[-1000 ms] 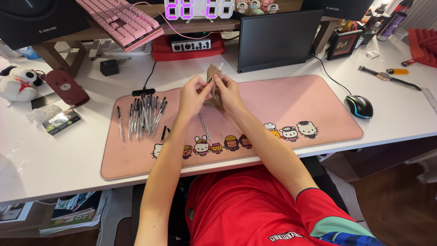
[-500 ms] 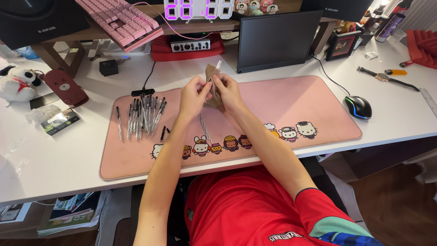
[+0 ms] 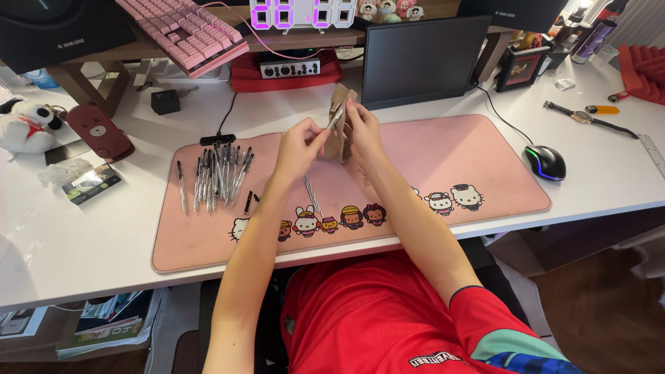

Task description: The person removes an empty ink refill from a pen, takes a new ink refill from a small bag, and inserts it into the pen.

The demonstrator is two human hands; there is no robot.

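Note:
My left hand [image 3: 299,145] pinches a thin silver pen [image 3: 335,118] near its end, with the tip pointing up into a small brown paper pouch [image 3: 339,128]. My right hand [image 3: 361,128] holds that pouch upright above the pink desk mat [image 3: 443,149]. Both hands hover close together over the mat's middle. A row of several clear pens [image 3: 218,173] lies on the mat to the left. A couple more thin pens [image 3: 312,194] lie just under my left forearm.
A dark tablet screen [image 3: 422,59] stands behind the mat. A black mouse [image 3: 545,163] sits at the right. A pink keyboard [image 3: 183,31], a digital clock [image 3: 301,12], a plush toy [image 3: 24,125] and a wristwatch [image 3: 589,118] surround the mat.
My hands have lifted slightly and the left hand has drawn the silver pen partway toward the pouch opening. The pens on the mat have not moved.

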